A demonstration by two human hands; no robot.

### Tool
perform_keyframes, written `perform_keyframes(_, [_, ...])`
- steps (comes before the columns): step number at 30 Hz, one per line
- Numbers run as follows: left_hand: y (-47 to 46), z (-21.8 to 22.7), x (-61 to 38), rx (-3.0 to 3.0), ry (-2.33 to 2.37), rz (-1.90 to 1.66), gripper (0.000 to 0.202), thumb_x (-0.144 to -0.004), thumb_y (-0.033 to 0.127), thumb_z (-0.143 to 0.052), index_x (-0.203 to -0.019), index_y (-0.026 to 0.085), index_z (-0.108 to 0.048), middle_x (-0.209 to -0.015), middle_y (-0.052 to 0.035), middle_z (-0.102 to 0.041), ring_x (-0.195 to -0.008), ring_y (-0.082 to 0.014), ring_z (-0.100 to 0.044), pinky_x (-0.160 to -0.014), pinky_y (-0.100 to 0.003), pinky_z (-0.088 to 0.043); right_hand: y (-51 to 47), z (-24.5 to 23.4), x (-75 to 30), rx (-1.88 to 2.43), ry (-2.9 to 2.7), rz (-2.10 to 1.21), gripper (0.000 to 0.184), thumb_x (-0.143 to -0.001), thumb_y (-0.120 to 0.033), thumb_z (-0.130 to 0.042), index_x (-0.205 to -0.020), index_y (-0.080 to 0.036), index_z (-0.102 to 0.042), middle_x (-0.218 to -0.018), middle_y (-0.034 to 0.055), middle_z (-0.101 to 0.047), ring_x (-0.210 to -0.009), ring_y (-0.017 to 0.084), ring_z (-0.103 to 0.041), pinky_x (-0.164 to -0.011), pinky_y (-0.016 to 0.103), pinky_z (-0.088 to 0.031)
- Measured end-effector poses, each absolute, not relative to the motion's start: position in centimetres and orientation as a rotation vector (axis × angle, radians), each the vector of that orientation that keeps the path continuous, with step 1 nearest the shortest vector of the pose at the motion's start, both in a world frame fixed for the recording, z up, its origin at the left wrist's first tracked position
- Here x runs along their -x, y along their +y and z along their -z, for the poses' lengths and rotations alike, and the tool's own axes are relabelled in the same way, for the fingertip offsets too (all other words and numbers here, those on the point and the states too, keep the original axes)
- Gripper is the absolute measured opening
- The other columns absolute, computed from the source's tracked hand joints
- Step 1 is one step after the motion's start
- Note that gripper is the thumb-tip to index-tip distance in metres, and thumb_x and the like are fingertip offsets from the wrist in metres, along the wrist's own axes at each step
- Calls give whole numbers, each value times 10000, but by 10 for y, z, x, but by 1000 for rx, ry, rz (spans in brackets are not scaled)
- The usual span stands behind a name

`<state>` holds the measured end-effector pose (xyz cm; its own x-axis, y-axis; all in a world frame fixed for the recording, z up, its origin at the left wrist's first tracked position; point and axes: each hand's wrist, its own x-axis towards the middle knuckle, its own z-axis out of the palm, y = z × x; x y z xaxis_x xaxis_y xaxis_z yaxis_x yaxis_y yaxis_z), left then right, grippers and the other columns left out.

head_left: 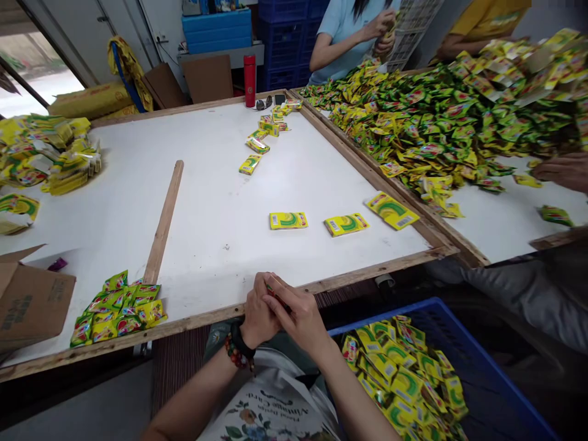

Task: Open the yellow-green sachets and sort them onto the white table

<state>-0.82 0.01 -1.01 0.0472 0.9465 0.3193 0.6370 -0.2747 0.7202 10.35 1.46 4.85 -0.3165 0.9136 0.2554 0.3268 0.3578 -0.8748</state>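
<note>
My left hand (pixel 260 313) and my right hand (pixel 299 313) are pressed together at the front edge of the white table (pixel 215 245). Their fingers are closed around something small; only a dark sliver with red and green shows between them, and its kind is hidden. Beyond my hands lie three flat yellow boxes with green curves: a left one (pixel 288 220), a middle one (pixel 346 225) and a right one (pixel 392 211) against the wooden rim. To the left, a pile of green and yellow packets (pixel 120 307) rests by the front rim.
A wooden strip (pixel 165 217) lies on the table. A cardboard box (pixel 37 306) and flattened yellow cartons (pixel 55 153) are at left. A red flask (pixel 249 81) stands at the back. A blue crate (pixel 487 361) holds yellow boxes. Co-workers sit around a packet heap (pixel 441 122).
</note>
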Motion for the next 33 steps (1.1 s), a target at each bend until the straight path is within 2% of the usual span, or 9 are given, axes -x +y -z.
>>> perform_keyframes(4, [14,-21,25,-2091,1154,-797,500,-812,422,-609,-1234,203,-451,-1046,-98,-578,-914,-247,-591,-779,-378,-514,0,-51,-142,1260,-1815,-882,372,-936,-279,-455,-1262,-241,-630,-1221,62,-676,-1063,246,-683,-897,360,-569])
perform_keyframes(7, [49,-45,34,-2226,790,-487,379,-844,429,-620,-1175,255,-560,-1062,-73,-630,-988,-231,-597,-868,-352,-498,-17,-50,-208,1728,-1831,-674,330,-897,-372,-510,-1093,-239,-740,-1041,100,-753,-884,305,-736,-749,405,-605])
perform_keyframes(10, [107,-48,23,-2326,1116,-434,304,-906,324,-547,-1186,209,-561,-1175,-108,-624,-1128,-238,-556,-987,-372,-430,-25,-47,-257,2075,-1943,-427,278,-769,-416,-651,-871,-206,-801,-1021,185,-742,-1019,448,-663,-811,580,-548])
perform_keyframes(13, [165,-38,-2,-2332,1393,-386,516,-837,267,-630,-1303,132,-452,-1346,-184,-509,-1282,-302,-434,-1064,-452,-341,-18,-48,-252,1957,-1989,-545,383,-789,-406,-632,-1051,-155,-756,-1191,199,-674,-1193,439,-562,-942,613,-474])
perform_keyframes(17, [199,-31,-14,-2346,1375,-334,399,-791,157,-610,-1182,102,-552,-1195,-189,-602,-1157,-319,-536,-1016,-481,-374,7,-48,-208,1561,-1877,-839,387,-880,-371,-553,-1199,-187,-675,-1221,127,-678,-1154,301,-626,-998,481,-486])
perform_keyframes(23, [145,-48,28,-2267,1047,-259,316,-730,104,-623,-1028,199,-672,-952,-7,-712,-875,-173,-650,-787,-242,-489,42,-43,-175,1388,-1654,-691,484,-880,-350,-559,-1340,-201,-551,-1398,123,-541,-1277,289,-523,-940,451,-520])
perform_keyframes(27, [85,-57,43,-1859,901,-328,218,-706,344,-745,-801,157,-683,-695,21,-665,-668,-159,-620,-619,-236,-485,42,-59,-148,1238,-1763,-820,297,-908,-358,-519,-997,-199,-753,-1003,99,-763,-862,233,-711,-682,306,-555])
perform_keyframes(30, [44,-48,34,-1712,1225,-749,512,-616,330,-812,-1069,189,-621,-990,-28,-684,-851,-199,-645,-747,-298,-526,35,-71,-131,1379,-1726,-690,359,-910,-367,-488,-782,-174,-763,-598,56,-709,-482,149,-585,-506,250,-450])
perform_keyframes(33, [12,-28,18,-1690,1492,-1091,781,-621,261,-778,-1315,230,-422,-1191,-80,-618,-938,-221,-645,-802,-350,-536,30,-75,-125,1448,-1656,-771,388,-901,-406,-495,-754,-153,-749,-517,25,-633,-431,117,-492,-464,235,-388])
